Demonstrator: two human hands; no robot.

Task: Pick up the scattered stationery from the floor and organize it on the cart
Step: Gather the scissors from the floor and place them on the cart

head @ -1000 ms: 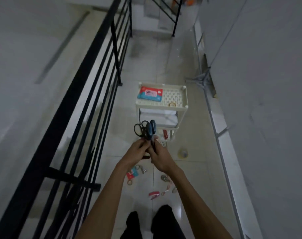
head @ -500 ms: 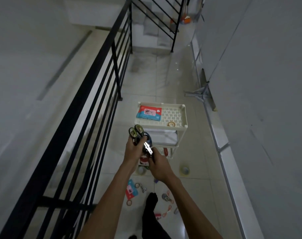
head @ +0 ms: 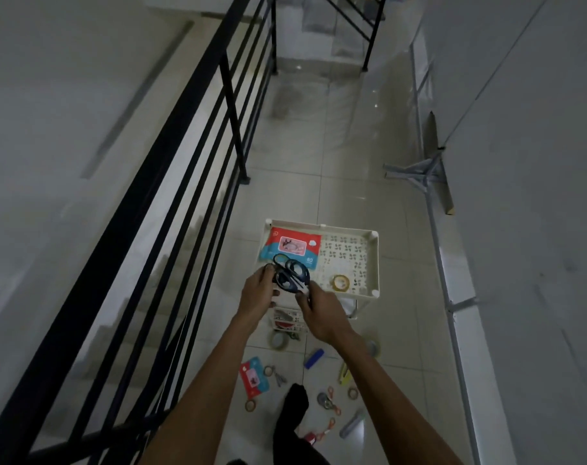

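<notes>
Both hands are gripping the black scissors (head: pixel 290 276): the left hand (head: pixel 257 292) is pinching beside the handle loops, and the right hand (head: pixel 319 313) is pinching the blade end. A second ago they were well short of the cart (head: pixel 375 263). Now they are hovering over its top tray's near-left corner, so set-down looks close. The scissors' long axis is running diagonally, with the loops pointing far-left over the wipes pack (head: pixel 290 245) and the blades near-right.

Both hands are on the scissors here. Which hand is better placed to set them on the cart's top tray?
Probably right. The right hand grips the scissors nearest the bare half of the top tray, beside the tape roll; the left hand sits by the wipes pack.
</notes>
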